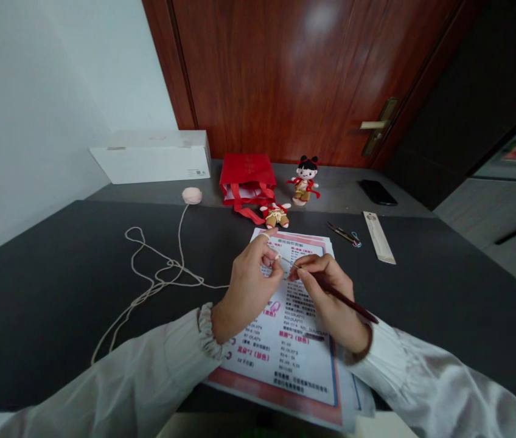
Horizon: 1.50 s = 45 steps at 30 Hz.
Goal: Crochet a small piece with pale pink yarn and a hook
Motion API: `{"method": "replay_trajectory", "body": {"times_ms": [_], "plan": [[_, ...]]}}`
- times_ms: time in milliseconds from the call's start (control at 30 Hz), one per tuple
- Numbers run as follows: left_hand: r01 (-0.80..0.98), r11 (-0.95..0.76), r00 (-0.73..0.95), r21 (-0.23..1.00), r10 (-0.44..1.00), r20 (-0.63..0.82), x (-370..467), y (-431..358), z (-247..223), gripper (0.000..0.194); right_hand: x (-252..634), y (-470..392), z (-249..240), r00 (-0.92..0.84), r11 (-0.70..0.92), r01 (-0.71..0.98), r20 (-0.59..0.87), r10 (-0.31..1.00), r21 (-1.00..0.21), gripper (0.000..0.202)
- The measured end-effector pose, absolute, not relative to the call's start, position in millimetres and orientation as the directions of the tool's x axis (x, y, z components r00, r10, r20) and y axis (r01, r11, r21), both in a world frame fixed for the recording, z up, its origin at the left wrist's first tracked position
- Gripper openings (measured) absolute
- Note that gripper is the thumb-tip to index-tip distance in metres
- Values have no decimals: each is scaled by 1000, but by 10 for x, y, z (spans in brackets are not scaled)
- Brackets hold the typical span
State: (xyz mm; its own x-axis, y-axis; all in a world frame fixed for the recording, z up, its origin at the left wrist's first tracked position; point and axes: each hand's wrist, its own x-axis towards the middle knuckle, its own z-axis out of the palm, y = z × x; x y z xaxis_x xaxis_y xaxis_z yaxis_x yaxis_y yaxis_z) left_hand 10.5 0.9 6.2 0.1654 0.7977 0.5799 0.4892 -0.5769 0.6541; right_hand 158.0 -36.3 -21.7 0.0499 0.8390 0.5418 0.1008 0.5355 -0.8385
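Note:
My right hand (328,295) grips a crochet hook (347,299) with a dark handle, its thin metal end pointing left toward the other hand. My left hand (253,280) is closed in a pinch on a small piece of pale yarn work (278,257), which the hook tip meets. Pale yarn (180,267) lies in loose loops on the table to the left and runs back to a pink yarn ball (191,195). Beneath both hands lies a printed pattern sheet (285,365) with pink and black text.
Behind the sheet sit a headless crocheted doll body (277,216), a red gift bag (247,173) and a finished doll (304,180). Small scissors (344,233), a narrow white packet (379,238) and a black phone (377,192) lie right. A white box (153,161) stands back left.

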Motion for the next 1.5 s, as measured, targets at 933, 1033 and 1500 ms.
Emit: {"method": "replay_trajectory", "body": {"times_ms": [933,1033,1500], "plan": [[533,-671,236,516,703,671,118,52,-4,35,1572,-247,-163,53,273,-286,269,962,-919,14],[496,-607,183,621,772,608,121,49,18,24,1570,-252,-203,62,297,-295,292,954,-908,12],[195,-420,182,887,904,388,93,59,-8,12,1573,-260,-227,60,363,-254,360,931,-896,10]]}}
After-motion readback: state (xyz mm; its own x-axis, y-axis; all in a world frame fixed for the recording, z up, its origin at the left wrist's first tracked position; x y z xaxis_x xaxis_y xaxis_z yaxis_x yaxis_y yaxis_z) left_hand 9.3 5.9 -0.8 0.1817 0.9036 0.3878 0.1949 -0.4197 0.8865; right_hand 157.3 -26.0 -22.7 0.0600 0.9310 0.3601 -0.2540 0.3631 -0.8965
